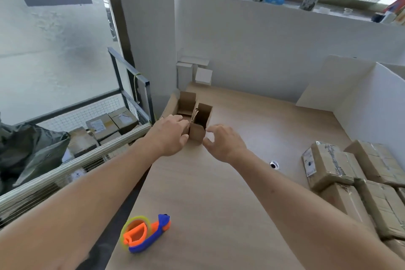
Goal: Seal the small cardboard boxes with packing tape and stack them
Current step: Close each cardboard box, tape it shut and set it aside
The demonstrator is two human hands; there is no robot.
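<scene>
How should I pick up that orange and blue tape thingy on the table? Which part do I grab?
Grab the tape dispenser by its blue handle, the long part pointing up and right toward the table's middle. Come from above and wrap your fingers around it. It lies on its side with the yellow roll and orange hub at the near-left end, so the handle is free. I would guess a cutting blade sits near the roll, so keep fingers away.

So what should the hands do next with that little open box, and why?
Probably fold the flaps shut first. The small open box sits between the left hand and right hand with its flaps standing up, and the tape dispenser lies untouched at the near table edge, so taping can't start yet.
</scene>
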